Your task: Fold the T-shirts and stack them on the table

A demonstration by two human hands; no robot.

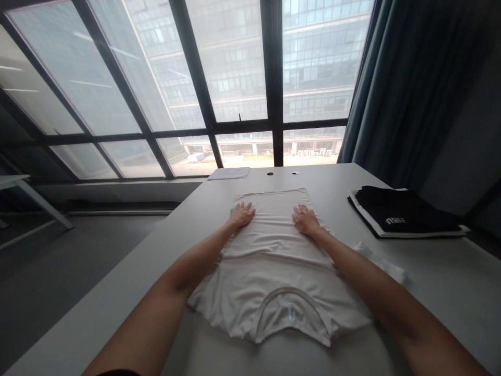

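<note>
A white T-shirt (274, 266) lies spread on the white table, its collar toward me and its hem at the far end. Wrinkles run across its middle, and a small label shows inside the neck. My left hand (242, 214) rests flat on the shirt near the far left edge, fingers spread. On the far right side, my right hand (305, 218) also presses flat on the fabric with its fingers apart. Neither hand grips the cloth. My right forearm partly covers the shirt's right side.
To the right sits a stack of folded black and white garments (407, 211). A white cloth piece (381, 263) lies beside my right forearm. Papers (229, 173) rest at the far left corner of the table (176, 230). Beyond are windows and a dark curtain (376, 89).
</note>
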